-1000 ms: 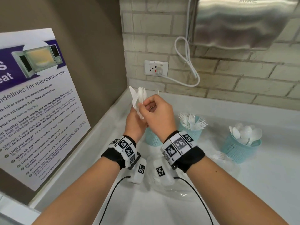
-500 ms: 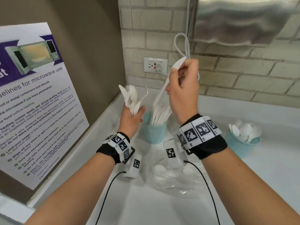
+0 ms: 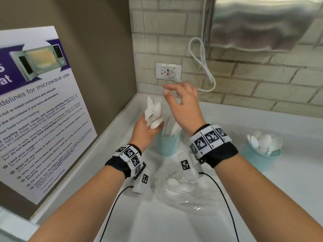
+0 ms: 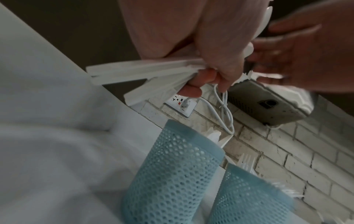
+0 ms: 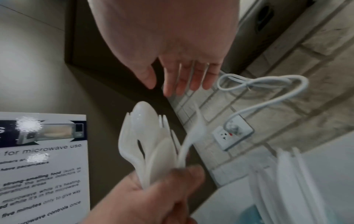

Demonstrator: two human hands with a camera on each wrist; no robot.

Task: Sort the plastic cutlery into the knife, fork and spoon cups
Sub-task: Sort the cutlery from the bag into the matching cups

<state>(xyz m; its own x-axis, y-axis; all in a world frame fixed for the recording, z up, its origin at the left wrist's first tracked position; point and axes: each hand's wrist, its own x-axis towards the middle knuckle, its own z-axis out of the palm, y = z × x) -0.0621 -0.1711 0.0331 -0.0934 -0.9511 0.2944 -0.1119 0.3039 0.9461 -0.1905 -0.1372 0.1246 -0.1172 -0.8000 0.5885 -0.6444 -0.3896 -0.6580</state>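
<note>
My left hand (image 3: 148, 130) grips a bundle of white plastic cutlery (image 3: 153, 110) by the handles, with spoon and fork heads fanned upward. In the left wrist view the handles (image 4: 145, 71) stick out below my curled fingers. My right hand (image 3: 166, 89) hovers just right of the bundle, fingers spread and empty. Its fingertips (image 5: 172, 89) hang above the bundle's spoon head (image 5: 143, 118). The teal knife cup (image 3: 168, 144) stands below both hands, full of knives. The fork cup (image 4: 249, 200) sits beside it, hidden in the head view. The spoon cup (image 3: 261, 156) is far right.
A clear plastic bag (image 3: 188, 193) with more white spoons lies on the white counter (image 3: 288, 180) near me. A brick wall with a socket (image 3: 168, 71) and a looped white cable (image 3: 202, 65) stands behind. A steel dispenser (image 3: 262, 23) hangs above; a poster (image 3: 35, 110) is left.
Half a second ago my right hand held a knife above the knife cup. Now it is empty and has moved left, close to the bundle. My left hand still holds the bundle.
</note>
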